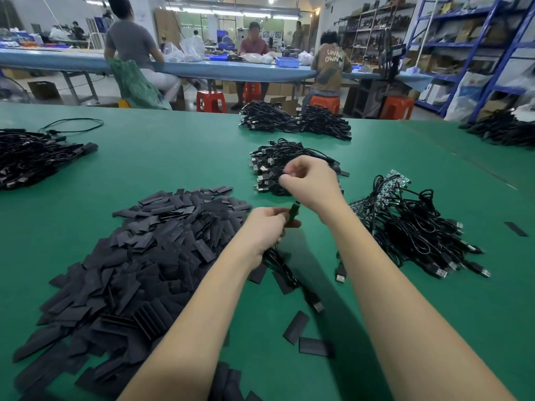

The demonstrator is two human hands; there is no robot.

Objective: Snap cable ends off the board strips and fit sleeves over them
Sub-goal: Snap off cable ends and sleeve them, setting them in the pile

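My left hand [267,230] grips a black cable whose end, a small dark board piece [294,211], sticks up between thumb and fingers. The cable's coil [285,270] hangs down from that hand to a USB plug [318,306] on the green table. My right hand [311,180] hovers just above and behind, fingers curled with thumb and fingertips pinched together; whether it holds anything is not visible. A big heap of flat black sleeves [139,256] lies to the left. Cables still on board strips [405,218] lie to the right.
A pile of cables [278,163] sits behind my right hand, more piles [292,120] farther back, at the left edge [34,157] and far right [503,128]. Loose sleeves [296,327] lie near my forearms. People sit at a blue bench [202,68] beyond the table.
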